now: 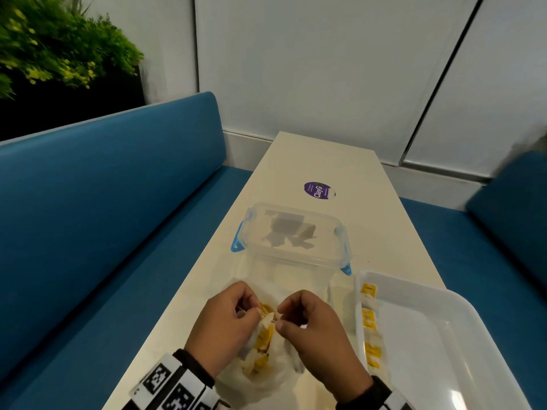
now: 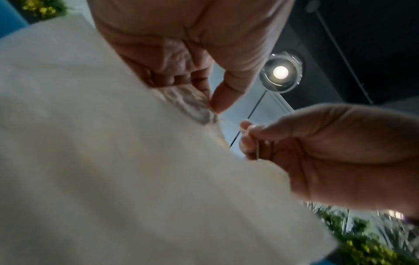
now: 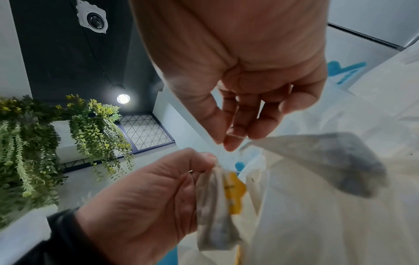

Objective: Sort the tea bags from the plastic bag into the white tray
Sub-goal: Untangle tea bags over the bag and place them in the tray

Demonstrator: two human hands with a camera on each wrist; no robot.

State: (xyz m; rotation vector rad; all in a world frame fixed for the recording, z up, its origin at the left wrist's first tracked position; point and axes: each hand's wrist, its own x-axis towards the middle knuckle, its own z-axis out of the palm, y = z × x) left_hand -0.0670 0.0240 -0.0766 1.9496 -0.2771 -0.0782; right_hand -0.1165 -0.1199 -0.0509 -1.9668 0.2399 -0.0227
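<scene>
Hands meet at the near table edge point(image 1: 189, 279): left hand point(image 1: 225, 324) pinches a tea bag point(image 3: 215, 211), right hand point(image 1: 319, 329) pinches the plastic bag point(image 1: 266, 374). White tray point(image 1: 461, 303) lies just right, bags along its left wall; clear box point(image 1: 293, 235) beyond.

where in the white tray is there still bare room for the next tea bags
The white tray is bare across its middle and right side, everything right of the column of tea bags along its left wall. That left edge is crowded. The table beyond the clear container is also free, apart from the purple sticker.
</scene>
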